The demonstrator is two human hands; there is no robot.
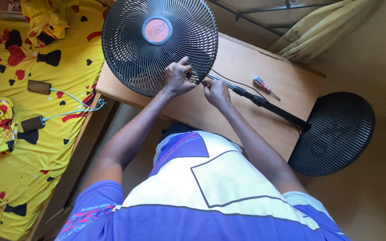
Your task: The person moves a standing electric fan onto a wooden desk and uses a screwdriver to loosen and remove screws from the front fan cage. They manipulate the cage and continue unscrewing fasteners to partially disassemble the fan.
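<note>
A standing fan lies flat across a wooden table (246, 62). Its round dark wire grille (132, 53), with an orange centre badge, rests at the table's left end. My left hand (178, 76) grips the grille's lower right rim, fingers curled through the wires. My right hand (215, 91) is closed at the joint where the fan's black pole (273, 108) meets the head. The pole runs right to the round black base (336, 133), which hangs past the table's edge.
A red-handled screwdriver (264, 86) lies on the table beyond the pole. A bed with a yellow patterned sheet (27, 147) is at left, holding two brown devices (33, 123) on light blue cables. Folded curtains (318, 31) hang at top right.
</note>
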